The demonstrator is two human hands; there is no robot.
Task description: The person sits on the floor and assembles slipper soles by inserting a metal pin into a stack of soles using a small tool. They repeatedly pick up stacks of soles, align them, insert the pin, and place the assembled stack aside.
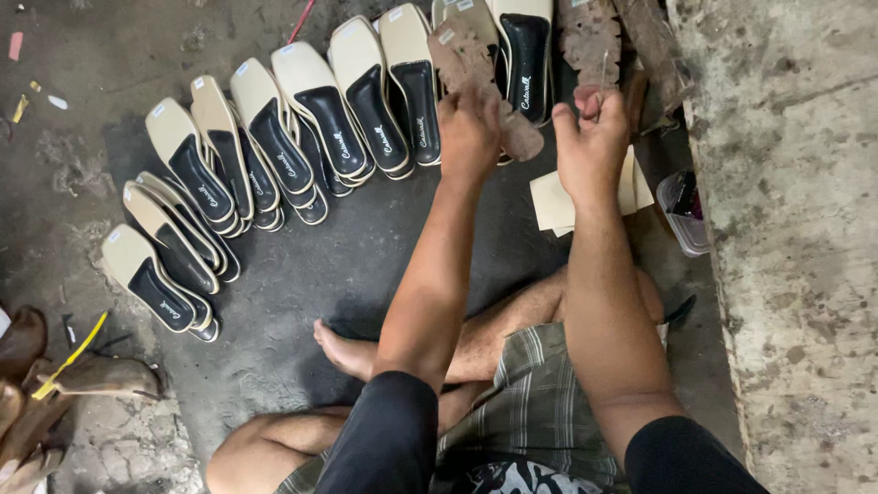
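Observation:
I sit cross-legged on a dark floor. My left hand (468, 128) grips a rough brown shoe sole (471, 69), held tilted above the floor. My right hand (593, 137) is raised beside it with fingers pinched on a thin brush-like tool (604, 78) whose tip stands in front of a second brown sole (590, 37). A curved row of several cream insoles with black heel pads (302, 119) lies on the floor ahead and to the left of my hands.
Cream paper pieces (553, 201) lie under my right hand. A small clear container (681, 210) stands against a rough concrete ledge (786, 229) on the right. Brown leather pieces and a yellow strip (55, 375) sit at the lower left.

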